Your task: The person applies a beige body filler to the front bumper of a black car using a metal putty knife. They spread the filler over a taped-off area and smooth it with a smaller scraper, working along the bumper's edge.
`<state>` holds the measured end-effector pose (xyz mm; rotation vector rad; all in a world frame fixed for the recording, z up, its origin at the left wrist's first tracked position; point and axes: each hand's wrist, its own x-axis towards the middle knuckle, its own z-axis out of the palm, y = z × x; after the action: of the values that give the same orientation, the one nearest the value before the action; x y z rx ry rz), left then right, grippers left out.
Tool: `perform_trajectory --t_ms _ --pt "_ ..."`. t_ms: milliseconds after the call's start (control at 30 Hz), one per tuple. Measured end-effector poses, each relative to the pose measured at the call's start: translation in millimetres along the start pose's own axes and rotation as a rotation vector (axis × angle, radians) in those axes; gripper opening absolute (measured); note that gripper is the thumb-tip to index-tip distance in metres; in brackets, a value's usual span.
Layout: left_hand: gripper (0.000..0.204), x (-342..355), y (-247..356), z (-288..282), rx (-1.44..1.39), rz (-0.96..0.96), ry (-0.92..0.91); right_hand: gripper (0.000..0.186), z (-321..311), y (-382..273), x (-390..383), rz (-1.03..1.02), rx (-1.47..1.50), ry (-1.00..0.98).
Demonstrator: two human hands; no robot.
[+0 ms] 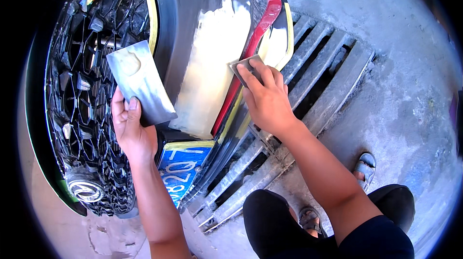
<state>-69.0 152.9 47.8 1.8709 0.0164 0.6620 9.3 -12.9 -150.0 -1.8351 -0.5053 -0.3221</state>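
My left hand [132, 129] grips a flat metal plate [152, 92] by its lower left edge, thumb on top. A pale dab of filler putty [129, 62] lies near the plate's far end. Between the fingers of my right hand [267, 97] is a small, thin putty scraper [240, 72]. Its blade rests at the right border of a broad cream filler patch [205, 83], over the red trim strip [274, 10] on the car's dark bumper. I cannot tell whether putty sits on the scraper, as its underside is hidden.
Left of the bumper is a black grille [82, 102] with a round silver emblem [86, 190]. Yellow masking tape [151, 13] borders the panel. Below hangs a blue licence plate [181, 170]. A slotted floor grate [328, 73] lies to the right, near my sandalled feet [365, 167].
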Motion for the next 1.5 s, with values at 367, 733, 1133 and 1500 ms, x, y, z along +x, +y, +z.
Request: perform_trajectory --t_ms 367,733,1133,1500 --pt "0.046 23 -22 -6 0.015 0.045 -0.027 0.055 20 -36 -37 -0.150 -0.146 -0.139" --pt "0.045 22 -24 -10 -0.023 0.033 -0.026 0.055 18 -25 -18 -0.060 -0.107 -0.136" --pt "0.044 22 -22 -10 -0.015 0.040 -0.050 0.051 13 1 5 -0.069 0.004 0.025" --pt "0.043 22 -20 -13 0.012 0.048 -0.042 0.050 10 2 -18 -0.069 0.025 -0.009"
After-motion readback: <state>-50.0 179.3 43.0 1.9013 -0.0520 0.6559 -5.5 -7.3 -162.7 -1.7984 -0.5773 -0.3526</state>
